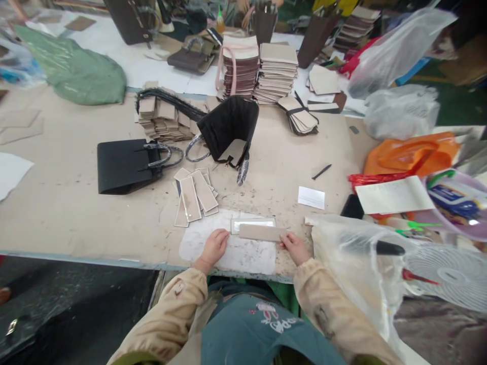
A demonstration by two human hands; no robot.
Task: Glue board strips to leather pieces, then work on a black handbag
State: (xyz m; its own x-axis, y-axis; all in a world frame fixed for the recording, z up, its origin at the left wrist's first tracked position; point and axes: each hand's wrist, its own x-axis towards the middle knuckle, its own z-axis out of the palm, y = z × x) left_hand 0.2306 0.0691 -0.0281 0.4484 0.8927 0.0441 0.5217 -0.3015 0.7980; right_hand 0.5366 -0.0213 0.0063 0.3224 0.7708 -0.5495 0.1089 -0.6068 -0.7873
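Note:
My right hand (296, 247) pinches the right end of a beige rectangular strip (262, 232). The strip partly covers a black-edged panel (253, 221) whose face has a shiny white outline. At the panel's left end, my left hand (215, 247) has its fingers closed; what they hold, if anything, is hidden. Under both pieces lies a stained white sheet (247, 257). Just beyond it, several similar beige panels (198, 192) overlap in a loose pile. An open black handbag (230, 129) leans over behind them, and another black handbag (127, 166) lies to the left.
Stacked boards (276, 71) and bundles of small beige pieces (163, 119) stand farther back. A pen-like black item (321, 171) and a white card (311, 197) lie right of centre. Clear plastic bags (350, 263) and a purple basket (458, 203) crowd the right side.

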